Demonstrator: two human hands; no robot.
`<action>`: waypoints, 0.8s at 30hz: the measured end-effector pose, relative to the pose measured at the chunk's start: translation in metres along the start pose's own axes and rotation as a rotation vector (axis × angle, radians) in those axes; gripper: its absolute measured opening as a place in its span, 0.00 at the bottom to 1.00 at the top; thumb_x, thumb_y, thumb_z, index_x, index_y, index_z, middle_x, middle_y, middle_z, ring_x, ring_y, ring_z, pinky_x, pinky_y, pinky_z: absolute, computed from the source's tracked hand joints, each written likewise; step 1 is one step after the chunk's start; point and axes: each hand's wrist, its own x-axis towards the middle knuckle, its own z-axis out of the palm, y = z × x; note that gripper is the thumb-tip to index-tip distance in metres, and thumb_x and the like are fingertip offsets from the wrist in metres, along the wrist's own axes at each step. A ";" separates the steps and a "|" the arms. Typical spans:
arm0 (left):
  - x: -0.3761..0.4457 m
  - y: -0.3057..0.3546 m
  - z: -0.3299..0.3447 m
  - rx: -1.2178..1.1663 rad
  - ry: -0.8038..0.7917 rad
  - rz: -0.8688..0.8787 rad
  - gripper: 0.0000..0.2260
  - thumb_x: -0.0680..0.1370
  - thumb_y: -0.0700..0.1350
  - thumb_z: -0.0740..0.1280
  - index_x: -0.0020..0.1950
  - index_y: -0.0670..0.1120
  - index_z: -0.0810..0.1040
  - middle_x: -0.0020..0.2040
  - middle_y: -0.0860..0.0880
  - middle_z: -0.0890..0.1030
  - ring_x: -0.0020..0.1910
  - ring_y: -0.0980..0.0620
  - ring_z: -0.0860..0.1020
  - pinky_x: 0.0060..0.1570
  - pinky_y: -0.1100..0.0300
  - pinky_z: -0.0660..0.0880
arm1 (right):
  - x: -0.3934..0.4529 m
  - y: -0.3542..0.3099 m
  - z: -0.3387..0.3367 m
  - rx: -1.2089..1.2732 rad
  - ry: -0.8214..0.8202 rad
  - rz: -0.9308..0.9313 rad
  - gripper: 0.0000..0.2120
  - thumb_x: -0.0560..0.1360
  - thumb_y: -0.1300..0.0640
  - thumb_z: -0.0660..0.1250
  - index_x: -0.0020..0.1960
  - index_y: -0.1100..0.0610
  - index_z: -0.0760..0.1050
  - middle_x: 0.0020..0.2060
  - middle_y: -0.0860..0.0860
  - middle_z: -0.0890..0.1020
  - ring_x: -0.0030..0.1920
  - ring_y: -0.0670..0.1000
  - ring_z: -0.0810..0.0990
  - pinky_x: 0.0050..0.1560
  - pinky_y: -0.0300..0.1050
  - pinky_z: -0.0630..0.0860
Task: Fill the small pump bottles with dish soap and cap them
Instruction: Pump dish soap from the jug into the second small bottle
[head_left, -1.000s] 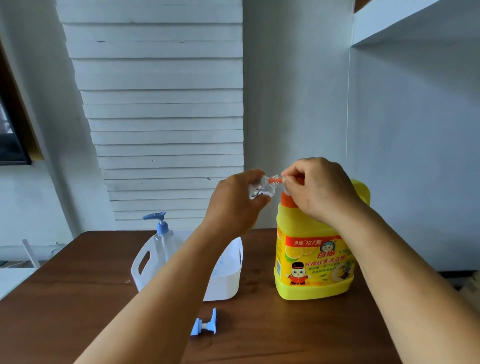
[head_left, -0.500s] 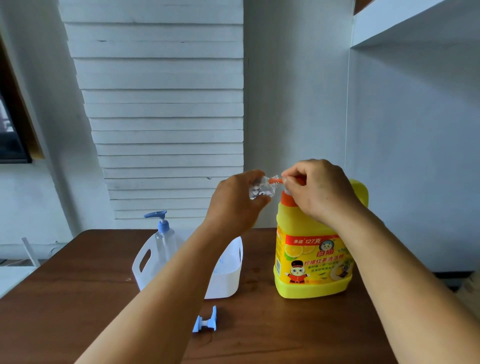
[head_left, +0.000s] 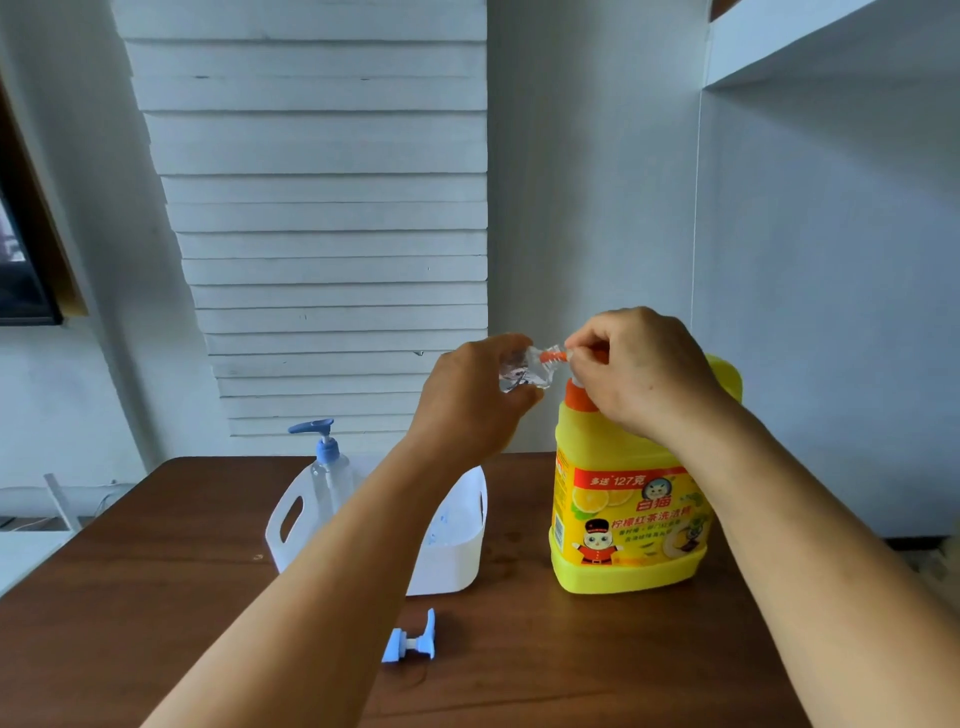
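Yellow plastic marks the landmark here: the big dish soap jug (head_left: 628, 525) stands upright on the brown wooden table (head_left: 156, 597), and everything else is best placed from it. Above the jug's orange neck, the right hand (head_left: 641, 371) is closed over the pump head, its fingers curled down on the top, with the orange spout (head_left: 551, 356) poking out to the left. Just left of the spout, the left hand (head_left: 470, 402) is wrapped firmly around a small clear bottle (head_left: 524, 371), tipped so its mouth meets the spout; whether the nozzle sits inside the mouth or just at its rim is too small to tell. Left of the jug stands a white basket (head_left: 447, 564), with a second pump bottle (head_left: 324, 467), blue-topped and already capped, upright at its far left side. In front of the jug and to its left, a loose blue pump cap (head_left: 413, 642) lies on its side on the table, well apart from both hands. The step in hand looks like filling: the press should be slow and full, the small bottle kept steady against the spout so soap runs in without dribbling down the outside. A thick liquid will string, so a brief pause before pulling the bottle away would help. Leaving room at the top should keep the cap's tube from pushing soap out
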 end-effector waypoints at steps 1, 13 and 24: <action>-0.001 0.000 0.000 0.006 -0.004 0.005 0.13 0.73 0.48 0.69 0.58 0.52 0.77 0.52 0.51 0.83 0.44 0.54 0.75 0.43 0.64 0.68 | -0.001 0.000 0.000 -0.003 -0.009 -0.003 0.10 0.77 0.55 0.63 0.49 0.53 0.82 0.49 0.52 0.84 0.49 0.55 0.80 0.46 0.41 0.71; -0.001 0.004 0.000 -0.004 0.021 0.009 0.14 0.73 0.48 0.69 0.58 0.52 0.77 0.52 0.52 0.83 0.43 0.57 0.72 0.43 0.66 0.65 | -0.002 -0.001 -0.001 -0.037 0.025 -0.018 0.10 0.77 0.55 0.62 0.50 0.54 0.82 0.49 0.52 0.83 0.49 0.54 0.79 0.43 0.40 0.69; 0.003 0.006 -0.005 -0.020 0.035 0.021 0.12 0.74 0.48 0.69 0.57 0.52 0.78 0.50 0.54 0.82 0.42 0.58 0.73 0.36 0.74 0.64 | 0.007 -0.006 -0.015 -0.026 -0.030 -0.008 0.09 0.76 0.58 0.64 0.46 0.55 0.83 0.46 0.52 0.84 0.44 0.53 0.79 0.41 0.40 0.70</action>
